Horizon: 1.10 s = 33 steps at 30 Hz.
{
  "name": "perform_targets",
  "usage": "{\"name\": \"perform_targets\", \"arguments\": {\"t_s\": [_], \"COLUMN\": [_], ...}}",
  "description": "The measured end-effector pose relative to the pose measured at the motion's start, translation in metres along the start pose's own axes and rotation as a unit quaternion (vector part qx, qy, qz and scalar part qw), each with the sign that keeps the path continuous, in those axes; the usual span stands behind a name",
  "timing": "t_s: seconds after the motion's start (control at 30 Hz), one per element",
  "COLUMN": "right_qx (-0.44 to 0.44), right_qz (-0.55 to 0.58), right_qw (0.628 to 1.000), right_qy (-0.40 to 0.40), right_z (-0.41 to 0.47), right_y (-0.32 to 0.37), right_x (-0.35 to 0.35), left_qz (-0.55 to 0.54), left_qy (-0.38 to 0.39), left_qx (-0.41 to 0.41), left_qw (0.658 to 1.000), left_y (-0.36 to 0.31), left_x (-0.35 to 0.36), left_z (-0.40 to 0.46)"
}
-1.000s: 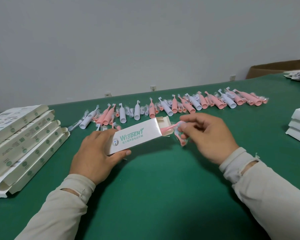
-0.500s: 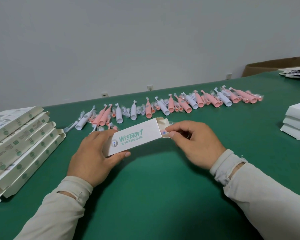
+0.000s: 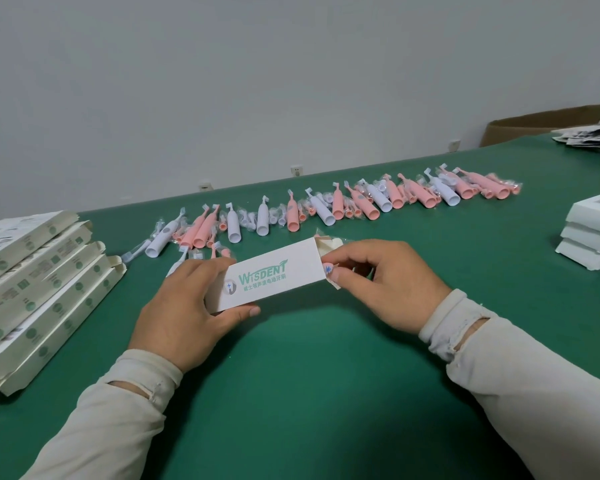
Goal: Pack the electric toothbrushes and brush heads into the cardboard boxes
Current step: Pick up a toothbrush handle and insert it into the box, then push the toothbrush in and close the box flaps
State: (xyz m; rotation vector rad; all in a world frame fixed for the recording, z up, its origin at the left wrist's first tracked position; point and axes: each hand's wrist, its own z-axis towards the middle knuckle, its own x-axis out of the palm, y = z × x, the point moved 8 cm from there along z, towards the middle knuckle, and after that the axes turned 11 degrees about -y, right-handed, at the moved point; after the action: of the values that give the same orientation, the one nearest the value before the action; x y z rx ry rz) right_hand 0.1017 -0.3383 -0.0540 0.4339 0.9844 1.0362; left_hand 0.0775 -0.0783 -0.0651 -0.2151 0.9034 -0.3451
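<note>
A packing workshop: green table (image 3: 309, 393), rowed toothbrushes (image 3: 326, 209), stacked boxes (image 3: 32, 289).

Green "WISDENT" logo w/ Chinese line below, on white cardboard box (image 3: 274, 275).

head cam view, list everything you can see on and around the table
box in hand: one, white with green logo, held above table centre, right end flaps open
toothbrushes and brush heads: many, pink and white, row along far side
flat boxes: a stack, white, far left
white boxes: a stack, right edge
table: one, green
brown carton: one, far right, behind table
papers: a pile, far right corner
left hand: grips box's left end
right hand: pinches at open end
</note>
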Motion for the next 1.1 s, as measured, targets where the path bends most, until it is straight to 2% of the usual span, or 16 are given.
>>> {"name": "perform_targets", "arguments": {"t_s": [0.13, 0.37, 0.67, 0.93, 1.0, 1.1], "right_qx": [-0.065, -0.068, 0.011, 0.022, 0.029, 0.075], "right_qz": [-0.064, -0.085, 0.044, 0.046, 0.099, 0.115], "right_qw": [0.996, 0.993, 0.999, 0.998, 0.995, 0.981], "right_qy": [-0.005, 0.041, -0.025, 0.045, -0.003, -0.138], "right_z": [0.001, -0.002, 0.004, -0.001, 0.004, 0.014], "right_y": [0.012, 0.012, 0.0, 0.0, -0.001, -0.024], "right_x": [-0.003, 0.0, -0.004, 0.009, 0.0, -0.025], "left_qz": [-0.007, -0.004, 0.019, 0.018, 0.011, 0.008], "left_qy": [0.019, 0.001, -0.017, -0.012, -0.02, -0.043], "left_qx": [0.025, 0.019, 0.021, 0.028, 0.006, -0.034], "left_qw": [0.999, 1.0, 0.999, 0.999, 1.0, 0.998], "left_y": [-0.002, 0.002, -0.003, -0.003, 0.004, 0.016], "left_x": [0.003, 0.0, -0.004, -0.002, -0.004, -0.009], "left_z": [0.0, 0.002, 0.001, 0.002, 0.004, 0.006]}}
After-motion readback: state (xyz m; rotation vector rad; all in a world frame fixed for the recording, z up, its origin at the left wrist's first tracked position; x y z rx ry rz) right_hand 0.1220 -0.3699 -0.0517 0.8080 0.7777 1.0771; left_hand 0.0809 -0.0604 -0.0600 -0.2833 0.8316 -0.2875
